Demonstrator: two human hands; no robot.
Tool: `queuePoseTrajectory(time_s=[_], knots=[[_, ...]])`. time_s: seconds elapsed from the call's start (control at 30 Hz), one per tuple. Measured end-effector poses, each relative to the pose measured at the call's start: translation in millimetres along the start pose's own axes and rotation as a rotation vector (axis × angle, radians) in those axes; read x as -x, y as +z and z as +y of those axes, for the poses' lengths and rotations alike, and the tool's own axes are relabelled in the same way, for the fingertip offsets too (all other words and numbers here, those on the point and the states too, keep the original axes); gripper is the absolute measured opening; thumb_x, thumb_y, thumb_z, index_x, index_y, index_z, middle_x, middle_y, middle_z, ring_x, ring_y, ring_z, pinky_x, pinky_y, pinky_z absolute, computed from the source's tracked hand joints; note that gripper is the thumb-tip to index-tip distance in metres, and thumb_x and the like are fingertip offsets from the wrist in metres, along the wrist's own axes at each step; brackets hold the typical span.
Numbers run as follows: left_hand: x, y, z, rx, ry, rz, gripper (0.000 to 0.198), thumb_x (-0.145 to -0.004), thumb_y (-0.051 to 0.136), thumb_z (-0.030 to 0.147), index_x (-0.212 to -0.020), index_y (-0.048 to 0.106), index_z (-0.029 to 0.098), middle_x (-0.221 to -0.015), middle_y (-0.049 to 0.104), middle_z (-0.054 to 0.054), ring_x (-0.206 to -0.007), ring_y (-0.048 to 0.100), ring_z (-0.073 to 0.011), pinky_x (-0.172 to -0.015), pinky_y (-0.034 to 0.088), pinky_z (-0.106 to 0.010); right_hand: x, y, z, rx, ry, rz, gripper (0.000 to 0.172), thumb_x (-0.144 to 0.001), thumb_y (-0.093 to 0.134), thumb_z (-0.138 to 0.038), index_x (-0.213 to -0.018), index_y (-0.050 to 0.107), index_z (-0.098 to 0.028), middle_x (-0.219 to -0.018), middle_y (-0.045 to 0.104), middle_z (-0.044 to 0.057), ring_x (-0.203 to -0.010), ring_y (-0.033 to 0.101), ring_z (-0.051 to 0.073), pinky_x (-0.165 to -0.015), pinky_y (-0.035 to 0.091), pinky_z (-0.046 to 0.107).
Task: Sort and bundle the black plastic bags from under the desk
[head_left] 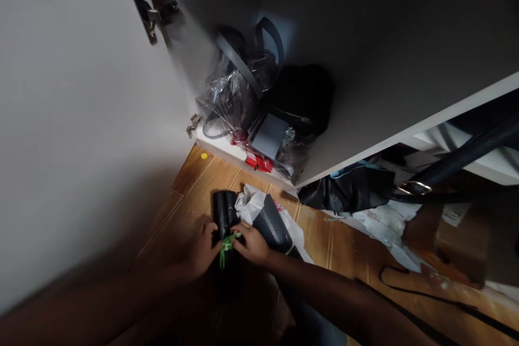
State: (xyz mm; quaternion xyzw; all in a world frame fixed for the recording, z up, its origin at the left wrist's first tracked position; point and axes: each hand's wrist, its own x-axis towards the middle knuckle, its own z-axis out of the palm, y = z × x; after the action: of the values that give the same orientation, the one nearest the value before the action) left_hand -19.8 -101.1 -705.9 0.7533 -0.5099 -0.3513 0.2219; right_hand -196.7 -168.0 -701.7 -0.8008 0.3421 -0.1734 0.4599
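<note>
Pretty dim down here, so the near half of the two black plastic rolls point(225, 211) just melts into shadow and I can't see where they end. Both forearms fade into the dark as well, cut off at the bottom edge.

The left hand point(201, 253) is mostly a silhouette. It looks closed around the left side of the rolls, thumb tip on top. The right hand point(252, 243) is clearer, with thumb and forefinger pinched shut on a thin green strip point(227, 246) that goes around the middle of the rolls, one end dangling.

The rolls lie side by side on the orange-brown wooden plank floor point(194, 184), just in front of the open white cupboard point(221, 147). They're smooth, slightly shiny cylinders. Right up against them on the right are a crumpled white plastic bag point(248, 203) and a grey rolled-up sheet point(272, 227).

Inside the cupboard there's a crinkly clear plastic bag with grey straps point(235, 92), a soft black bag point(302, 94) and a flat grey box point(270, 135) leaning on them. Far right is a blurry brown cardboard box point(458, 243).
</note>
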Motion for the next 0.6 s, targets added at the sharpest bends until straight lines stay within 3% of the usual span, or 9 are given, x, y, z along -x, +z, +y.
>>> queuePoseTrajectory(time_s=[0.17,0.3,0.37,0.43,0.5,0.6], knots=[[-1.1,-13.6,7.2,-0.014,0.207,-0.148,0.032,-0.064,0.063,0.017,-0.096,0.061,0.022,-0.099,0.054,-0.004,-0.087,0.056,-0.0193,-0.079,0.048,-0.034,5.9,7.8,8.8,-0.119,0.006,0.008,0.007,-0.078,0.058,-0.017,-0.082,0.063,-0.021,-0.082,0.063,0.003,-0.075,0.058,0.016,-0.071,0.046,0.028],[-14.9,-17.8,12.9,-0.001,0.199,-0.272,0.009,-0.073,0.060,0.025,-0.077,0.066,0.020,-0.094,0.057,-0.005,-0.089,0.055,-0.0203,-0.080,0.044,-0.032,-2.9,5.1,3.7,-0.167,0.003,0.059,0.014,-0.084,0.053,-0.022,-0.073,0.061,-0.021,-0.073,0.061,0.001,-0.072,0.056,0.015,-0.071,0.045,0.028],[-22.1,-19.7,12.5,0.032,0.192,-0.317,0.013,-0.073,0.060,0.028,-0.065,0.063,0.019,-0.087,0.058,-0.004,-0.086,0.055,-0.0198,-0.078,0.043,-0.031,-5.5,4.1,1.7,-0.196,0.017,0.113,0.015,-0.086,0.052,-0.026,-0.073,0.059,-0.020,-0.070,0.058,0.000,-0.069,0.054,0.014,-0.069,0.044,0.028],[-26.9,-21.5,10.1,0.069,0.185,-0.342,0.013,-0.071,0.061,0.029,-0.063,0.061,0.019,-0.080,0.060,-0.003,-0.079,0.056,-0.0187,-0.075,0.042,-0.030,-5.7,4.6,2.2,-0.236,0.052,0.139,0.006,-0.081,0.056,-0.027,-0.081,0.055,-0.021,-0.073,0.054,-0.001,-0.067,0.052,0.013,-0.066,0.044,0.027],[-28.4,-21.9,6.4,0.119,0.156,-0.352,0.013,-0.071,0.060,0.031,-0.068,0.060,0.018,-0.075,0.062,-0.001,-0.075,0.056,-0.0180,-0.072,0.042,-0.030,-4.0,6.6,4.0,-0.231,0.066,0.076,0.028,-0.072,0.066,-0.028,-0.096,0.051,-0.021,-0.084,0.053,0.000,-0.074,0.053,0.014,-0.068,0.046,0.028],[-26.5,-18.7,-0.2,0.222,0.077,-0.352,0.020,-0.073,0.057,0.038,-0.074,0.057,0.018,-0.071,0.063,-0.001,-0.071,0.057,-0.0173,-0.070,0.044,-0.030,0.2,11.5,4.0,-0.132,0.084,-0.090,0.066,-0.057,0.080,-0.032,-0.114,0.047,-0.021,-0.109,0.047,0.006,-0.100,0.051,0.022,-0.089,0.046,0.038]])
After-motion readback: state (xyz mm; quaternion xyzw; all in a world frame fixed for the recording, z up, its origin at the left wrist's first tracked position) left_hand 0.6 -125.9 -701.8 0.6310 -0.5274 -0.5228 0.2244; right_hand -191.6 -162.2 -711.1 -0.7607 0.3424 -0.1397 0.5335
